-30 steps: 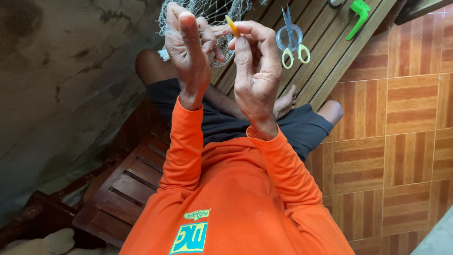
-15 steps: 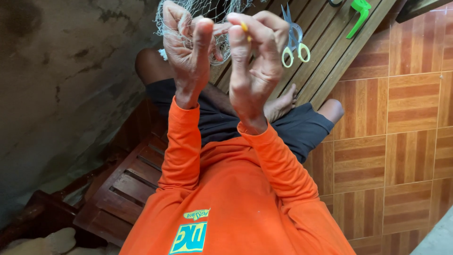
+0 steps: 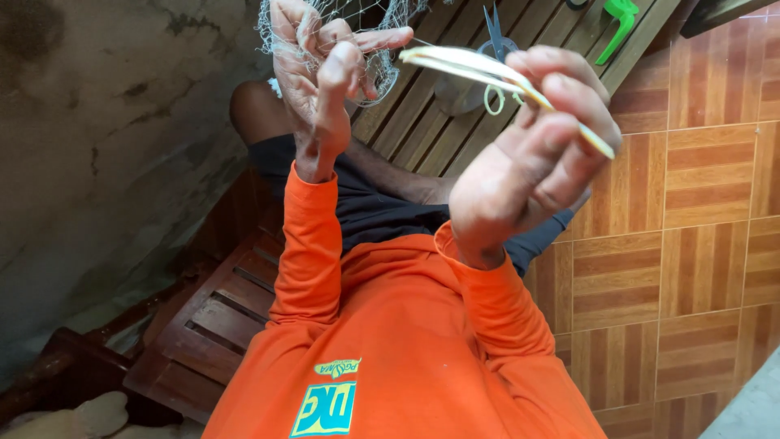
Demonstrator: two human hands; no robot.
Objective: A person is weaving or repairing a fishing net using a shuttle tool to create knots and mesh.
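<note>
Pulled back from the net (image 3: 382,49), the right hand (image 3: 528,171) grips the needle (image 3: 487,69). Left hand (image 3: 321,69) clutches mesh. Keeping the thread taut should help.

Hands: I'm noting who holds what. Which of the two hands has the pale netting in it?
The left hand, raised at upper left with the pale mesh net draped over its fingers. The right hand pinches a slim yellowish netting needle instead.
</note>
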